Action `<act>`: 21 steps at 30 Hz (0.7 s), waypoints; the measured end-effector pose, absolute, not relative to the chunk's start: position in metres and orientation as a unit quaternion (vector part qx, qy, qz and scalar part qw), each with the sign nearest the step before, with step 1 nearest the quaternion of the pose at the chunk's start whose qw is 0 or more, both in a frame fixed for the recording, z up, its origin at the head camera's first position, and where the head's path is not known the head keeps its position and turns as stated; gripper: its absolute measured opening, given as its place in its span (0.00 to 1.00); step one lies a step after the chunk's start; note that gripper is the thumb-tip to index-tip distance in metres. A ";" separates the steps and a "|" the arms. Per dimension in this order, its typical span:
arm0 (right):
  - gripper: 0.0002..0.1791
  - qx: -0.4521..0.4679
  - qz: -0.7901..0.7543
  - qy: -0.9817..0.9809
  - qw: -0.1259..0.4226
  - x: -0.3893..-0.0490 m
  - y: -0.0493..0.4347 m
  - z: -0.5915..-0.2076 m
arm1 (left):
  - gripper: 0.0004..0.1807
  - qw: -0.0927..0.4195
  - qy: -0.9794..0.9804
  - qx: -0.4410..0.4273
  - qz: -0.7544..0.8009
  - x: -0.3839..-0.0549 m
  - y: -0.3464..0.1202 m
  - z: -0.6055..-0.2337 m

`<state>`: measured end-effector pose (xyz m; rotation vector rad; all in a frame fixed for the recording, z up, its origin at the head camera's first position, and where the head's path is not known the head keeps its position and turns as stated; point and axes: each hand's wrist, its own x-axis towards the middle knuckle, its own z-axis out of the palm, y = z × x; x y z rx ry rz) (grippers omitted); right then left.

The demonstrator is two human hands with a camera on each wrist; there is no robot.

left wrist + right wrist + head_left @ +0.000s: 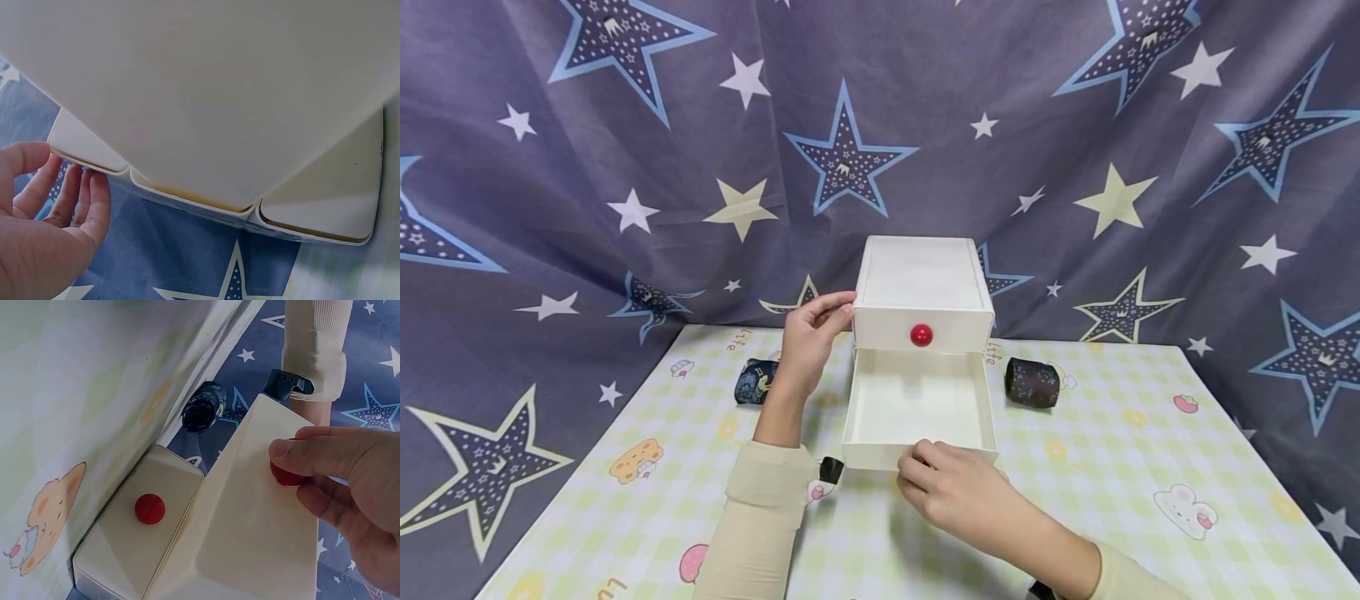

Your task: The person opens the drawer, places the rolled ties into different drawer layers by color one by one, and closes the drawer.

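Note:
A white drawer cabinet [925, 271] stands on the table, its upper drawer with a red knob [921, 335] pushed in. The drawer [917, 404] beneath is pulled far out, its white floor showing. My right hand [955, 496] is at this drawer's front; in the right wrist view its thumb and fingers pinch the drawer's red knob [289, 472]. Below it, a lower drawer [144, 544] with another red knob [150, 509] is closed. My left hand [812, 342] touches the cabinet's upper left side with extended fingers, at the top compartment's edge in the left wrist view.
A dark blue patterned roll [756, 382] lies left of the cabinet, beside the left forearm. A dark brown patterned roll [1032, 383] lies to its right. The checked tablecloth [1120, 467] covers the table; a star-patterned curtain [925, 192] hangs close behind the cabinet.

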<state>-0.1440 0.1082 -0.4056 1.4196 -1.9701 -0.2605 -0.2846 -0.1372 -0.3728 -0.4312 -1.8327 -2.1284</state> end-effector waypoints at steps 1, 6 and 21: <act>0.19 0.546 -0.099 -0.758 0.342 -0.144 0.108 -0.406 | 0.16 0.150 -0.638 -0.150 -0.741 -0.285 -0.137 -0.373; 0.16 0.545 -0.098 -0.758 0.344 -0.142 0.108 -0.405 | 0.16 0.151 -0.637 -0.149 -0.741 -0.285 -0.137 -0.373; 0.13 0.560 -0.020 -0.761 0.327 -0.140 0.112 -0.402 | 0.16 0.149 -0.641 -0.147 -0.738 -0.284 -0.137 -0.373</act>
